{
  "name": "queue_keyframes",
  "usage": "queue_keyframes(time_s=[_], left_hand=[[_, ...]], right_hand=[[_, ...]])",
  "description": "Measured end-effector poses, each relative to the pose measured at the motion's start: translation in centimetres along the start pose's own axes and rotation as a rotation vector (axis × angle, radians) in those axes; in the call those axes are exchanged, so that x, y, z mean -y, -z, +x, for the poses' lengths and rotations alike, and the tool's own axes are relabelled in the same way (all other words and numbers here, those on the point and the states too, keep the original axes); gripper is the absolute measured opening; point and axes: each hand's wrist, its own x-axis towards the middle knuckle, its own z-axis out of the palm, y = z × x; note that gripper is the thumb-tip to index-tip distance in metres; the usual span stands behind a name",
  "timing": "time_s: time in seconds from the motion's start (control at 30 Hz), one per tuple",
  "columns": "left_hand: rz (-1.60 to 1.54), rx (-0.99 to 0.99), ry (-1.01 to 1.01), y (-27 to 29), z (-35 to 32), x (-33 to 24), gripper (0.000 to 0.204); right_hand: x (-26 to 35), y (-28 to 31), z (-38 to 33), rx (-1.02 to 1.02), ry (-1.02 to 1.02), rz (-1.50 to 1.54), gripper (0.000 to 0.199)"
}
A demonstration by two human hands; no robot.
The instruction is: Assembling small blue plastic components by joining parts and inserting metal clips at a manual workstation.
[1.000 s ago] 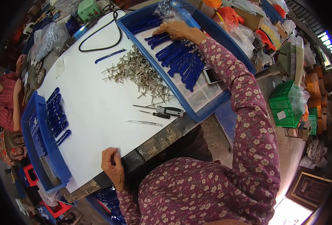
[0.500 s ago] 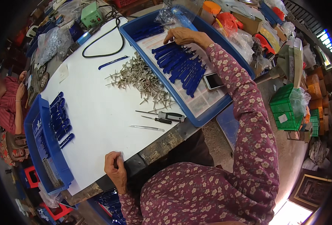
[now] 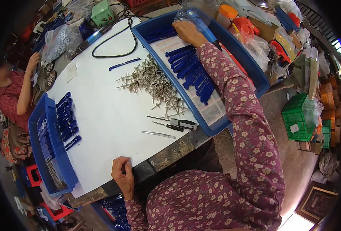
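My right hand (image 3: 189,33) reaches into the far part of a large blue tray (image 3: 201,122). Its fingers curl down together beside a clear plastic bag (image 3: 191,8); anything they grip is hidden. Below this hand, slim dark-blue plastic pieces (image 3: 189,71) lie in a fanned row on printed paper, with more of them (image 3: 159,34) at the tray's far left end. By the table's near edge rests my left hand (image 3: 123,174), loosely closed, thumb against the curled fingers. Whether it holds anything small cannot be made out.
On the white-covered table lie a heap of metal cross-shaped parts (image 3: 151,82), one blue piece (image 3: 124,64), two screwdrivers (image 3: 182,124) and tweezers (image 3: 157,134). At the left stand a smaller blue tray (image 3: 61,154) and stacked blue pieces (image 3: 66,117). Another person (image 3: 18,90) sits far left.
My right hand has moved from the fanned blue pieces farther into the tray, toward the plastic bag. A phone seen in the tray is now covered by my arm. The other person's hand has risen.
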Motion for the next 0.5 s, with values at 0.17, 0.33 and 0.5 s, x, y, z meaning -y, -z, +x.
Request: queue_keyframes(time_s=[0.17,0.33,0.5], left_hand=[[0.042,-0.001,-0.028,0.0,0.2,-0.2,0.011],[0.02,-0.003,-0.025,-0.1,0.3,-0.6,0.01],[0.017,-0.001,-0.019,-0.1,0.3,-0.4,0.01]], right_hand=[[0.0,0.3,0.2,0.15,0.04,-0.151,0.011],[-0.5,0.7,0.1,0.228,0.083,-0.163,0.013],[-0.3,1.6,0.0,0.196,0.055,-0.04,0.02]])
